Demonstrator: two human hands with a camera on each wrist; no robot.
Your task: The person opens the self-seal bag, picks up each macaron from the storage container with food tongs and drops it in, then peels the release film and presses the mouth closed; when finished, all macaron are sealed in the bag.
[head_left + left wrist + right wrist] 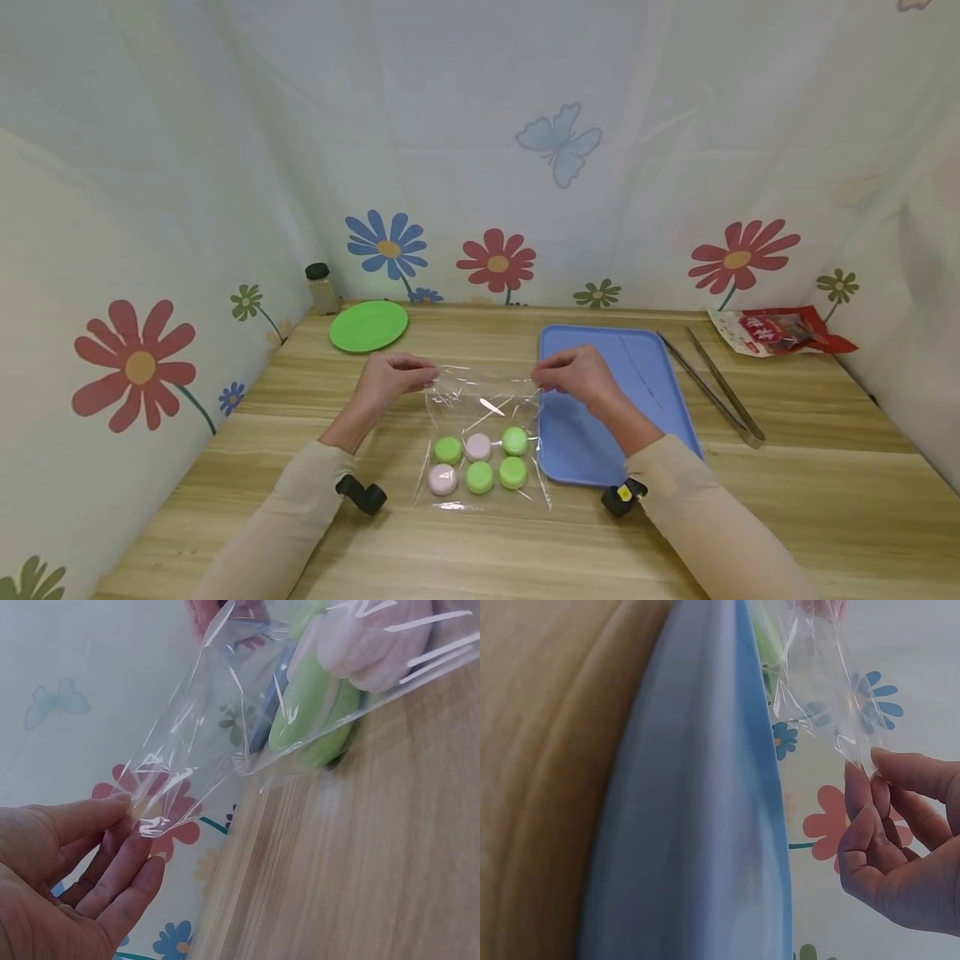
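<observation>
A clear plastic bag (487, 400) lies across the front middle of the table with several macarons in its lower half, in two rows. Two of them are pink (442, 479); the others are green (479, 477). My left hand (390, 382) pinches the bag's far left corner between thumb and fingers, which the left wrist view shows close up. At the far right corner, my right hand (577, 375) pinches the film between thumb and fingertips, its forearm over the blue tray (585, 454). The bag's top edge is spread between both hands, raised toward the fingers.
Right of the tray lie metal tongs (752, 435), their arms spread apart. A red and white food packet (780, 331) is at the back right. At the back left are a green plate (367, 327) and a black-lidded jar (322, 290). Flower-printed cloth surrounds the table.
</observation>
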